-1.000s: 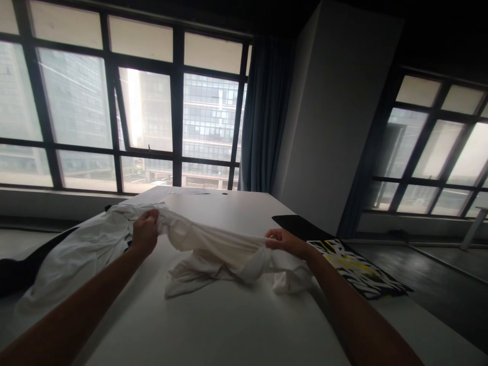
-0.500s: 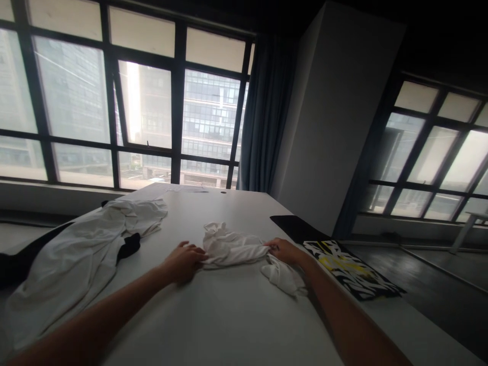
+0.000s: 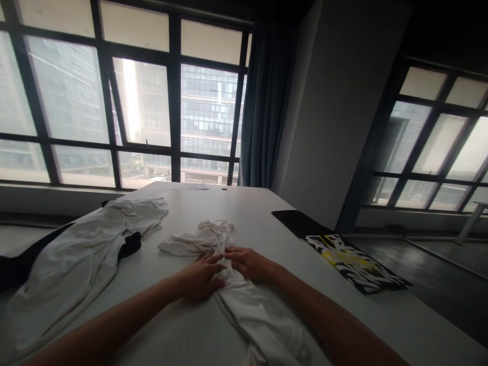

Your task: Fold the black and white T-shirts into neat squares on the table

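A crumpled white garment [image 3: 213, 239] lies on the white table [image 3: 247, 208], stretching from the middle toward me. My left hand [image 3: 200, 279] rests on its near part with the fingers laid flat and apart. My right hand [image 3: 247, 263] lies beside it, fingers curled down onto the same cloth where the folds bunch. The two hands almost touch at the fingertips.
A larger white cloth [image 3: 76, 254] over a black garment [image 3: 129, 244] sprawls on the table's left side. A black sheet [image 3: 297, 222] and a black, white and yellow printed piece [image 3: 354, 264] lie at the right edge. Windows and a blue curtain [image 3: 263, 101] stand behind.
The white garment was held up stretched between both hands, then laid on the table. Both hands have come together at its middle, and the cloth now runs toward me.
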Demonstrator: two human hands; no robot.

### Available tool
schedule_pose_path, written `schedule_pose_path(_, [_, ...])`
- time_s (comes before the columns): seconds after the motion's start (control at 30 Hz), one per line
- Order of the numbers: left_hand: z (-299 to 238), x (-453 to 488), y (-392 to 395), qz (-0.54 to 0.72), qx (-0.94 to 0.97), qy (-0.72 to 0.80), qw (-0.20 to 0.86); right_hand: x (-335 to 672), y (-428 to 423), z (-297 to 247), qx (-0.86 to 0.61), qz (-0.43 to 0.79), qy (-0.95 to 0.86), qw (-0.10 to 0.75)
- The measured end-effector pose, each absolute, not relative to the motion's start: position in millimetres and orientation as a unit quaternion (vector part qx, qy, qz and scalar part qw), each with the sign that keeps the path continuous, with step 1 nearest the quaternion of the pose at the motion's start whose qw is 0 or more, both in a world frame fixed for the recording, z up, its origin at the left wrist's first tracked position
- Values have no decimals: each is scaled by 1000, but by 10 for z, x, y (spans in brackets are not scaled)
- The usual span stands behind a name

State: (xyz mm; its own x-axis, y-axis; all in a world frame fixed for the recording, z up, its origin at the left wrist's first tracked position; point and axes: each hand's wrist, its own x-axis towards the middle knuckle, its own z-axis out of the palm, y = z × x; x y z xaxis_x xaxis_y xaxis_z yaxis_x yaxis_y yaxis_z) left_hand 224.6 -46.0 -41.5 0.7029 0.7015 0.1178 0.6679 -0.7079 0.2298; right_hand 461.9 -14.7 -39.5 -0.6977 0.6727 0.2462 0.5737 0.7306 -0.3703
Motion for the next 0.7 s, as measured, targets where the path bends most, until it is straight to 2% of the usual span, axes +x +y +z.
schedule_pose_path(0.1, [-417,2038,-233,116,924,353,96,4678,-94,-375,-411,56,-900,133])
schedule_pose_path(0.27, [-359,1485,126,210,813,540,-53,4819,-15,-265,-605,-71,-793,17])
schedule_pose_path(0.37, [-266,1458,47,223,773,589,-73,4828,-44,-169,-687,-94,-720,-35])
schedule_pose_path(0.43, [-195,1641,-142,213,786,580,-40,4818,-83,-91,-676,-72,-733,-29])
schedule_pose_path(0.53, [-121,2033,-480,160,843,509,69,4859,-109,0,-621,-9,-783,21])
schedule_pose_path(0.63, [-97,2244,-627,98,882,441,130,5062,-52,-13,-622,-16,-779,82])
schedule_pose_path(0.7, [-89,2174,-539,107,880,438,151,5286,21,-82,-638,-11,-766,77])
